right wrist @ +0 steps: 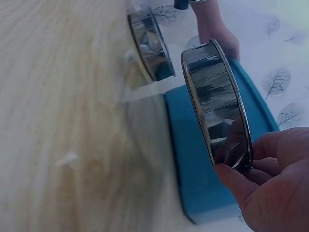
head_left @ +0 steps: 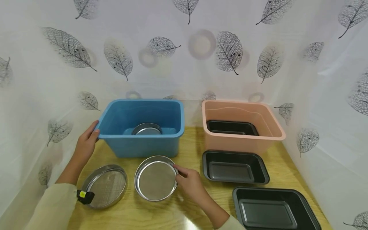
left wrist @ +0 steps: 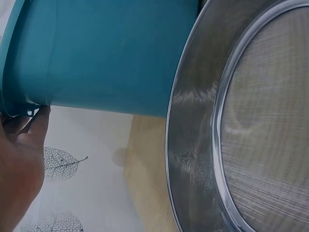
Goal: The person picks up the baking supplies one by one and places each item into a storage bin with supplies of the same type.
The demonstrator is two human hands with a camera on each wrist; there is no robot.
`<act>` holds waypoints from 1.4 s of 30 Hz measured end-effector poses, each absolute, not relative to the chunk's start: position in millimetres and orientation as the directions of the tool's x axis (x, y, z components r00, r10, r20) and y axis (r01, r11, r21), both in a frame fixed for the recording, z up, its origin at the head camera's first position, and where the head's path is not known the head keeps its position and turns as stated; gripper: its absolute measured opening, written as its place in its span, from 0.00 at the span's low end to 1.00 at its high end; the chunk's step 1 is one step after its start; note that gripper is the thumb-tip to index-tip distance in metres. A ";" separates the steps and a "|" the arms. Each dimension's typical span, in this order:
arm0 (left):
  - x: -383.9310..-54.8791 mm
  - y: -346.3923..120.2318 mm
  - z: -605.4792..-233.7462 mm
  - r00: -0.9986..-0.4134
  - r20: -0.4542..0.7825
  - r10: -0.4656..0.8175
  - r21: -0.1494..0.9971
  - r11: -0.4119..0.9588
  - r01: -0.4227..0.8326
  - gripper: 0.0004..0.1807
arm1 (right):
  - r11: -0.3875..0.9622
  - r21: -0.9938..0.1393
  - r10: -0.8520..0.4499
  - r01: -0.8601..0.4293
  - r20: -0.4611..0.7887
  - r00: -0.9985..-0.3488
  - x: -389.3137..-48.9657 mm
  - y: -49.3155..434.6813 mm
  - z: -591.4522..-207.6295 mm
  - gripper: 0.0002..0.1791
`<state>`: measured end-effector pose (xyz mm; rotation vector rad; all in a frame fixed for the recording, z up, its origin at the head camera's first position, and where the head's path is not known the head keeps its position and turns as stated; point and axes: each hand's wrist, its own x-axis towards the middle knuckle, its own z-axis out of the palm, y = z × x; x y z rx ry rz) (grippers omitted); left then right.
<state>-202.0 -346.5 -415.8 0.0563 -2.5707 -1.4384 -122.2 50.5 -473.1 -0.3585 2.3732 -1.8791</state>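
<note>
Round metal sieve (head_left: 156, 180) hangs near the front of the blue bin (head_left: 141, 146), pinched at its right edge by the right hand (head_left: 190, 182), thumb on one side and fingers on the other; in the right wrist view it appears raised off the counter (head_left: 138, 218). The left hand (head_left: 87, 140) grips the bin's left rim. A second sieve (head_left: 107, 188) lies on the counter to the left, and a third sieve (head_left: 148, 130) sits inside the bin.

The main risk is probably the one-sided hold: with all the weight out beyond the fingertips, the smooth rim could rotate or slip, tipping the sieve onto the counter. If carried too low, it could knock the bin's front wall; a pull from the left hand might then skew the bin. Dropped onto the third sieve, it could dent or scratch the mesh. A low left wrist might also nudge the second sieve.
</note>
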 end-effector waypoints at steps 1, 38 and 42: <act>-201.8 -346.6 -415.8 -0.980 0.153 -0.127 0.846 0.529 0.064 0.33 | 0.196 -0.971 -0.245 -0.135 0.085 -0.966 -122.9 51.4 -468.8 0.20; -198.9 -344.4 -413.9 -0.981 0.145 -0.128 0.842 0.537 0.054 0.34 | 0.037 -0.996 -0.333 -0.086 0.068 -0.940 -184.1 44.6 -356.0 0.24; -199.1 -344.6 -414.3 -0.981 0.140 -0.133 0.846 0.531 0.048 0.33 | -0.001 -0.999 -0.321 -0.040 0.038 -0.946 -203.0 39.9 -350.5 0.24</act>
